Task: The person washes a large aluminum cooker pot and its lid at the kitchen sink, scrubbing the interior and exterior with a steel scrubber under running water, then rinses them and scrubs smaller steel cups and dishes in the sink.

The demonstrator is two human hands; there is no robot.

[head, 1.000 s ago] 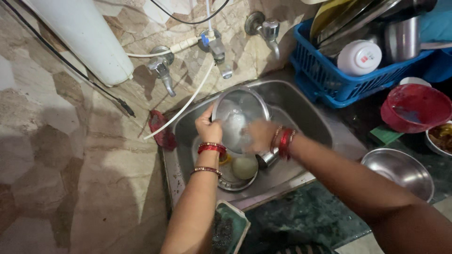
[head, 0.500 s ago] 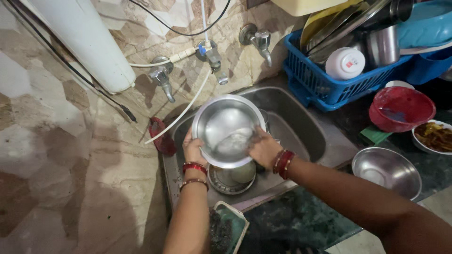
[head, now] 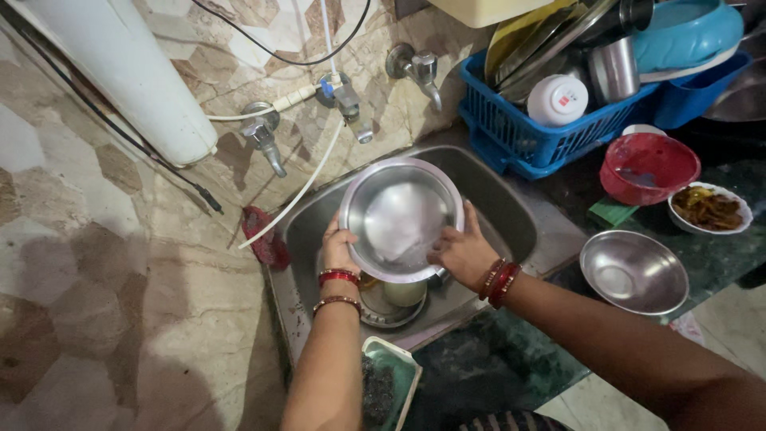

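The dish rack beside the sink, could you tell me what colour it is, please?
The dish rack is blue, seen clearly in the head view.

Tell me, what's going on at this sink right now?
A person is washing up. The left hand grips the rim of a steel bowl held over the sink, while the right hand rubs its soapy inside. More dishes lie in the sink beneath it. On the counter to the right sit another steel bowl, a red bowl and a blue rack full of dishes.
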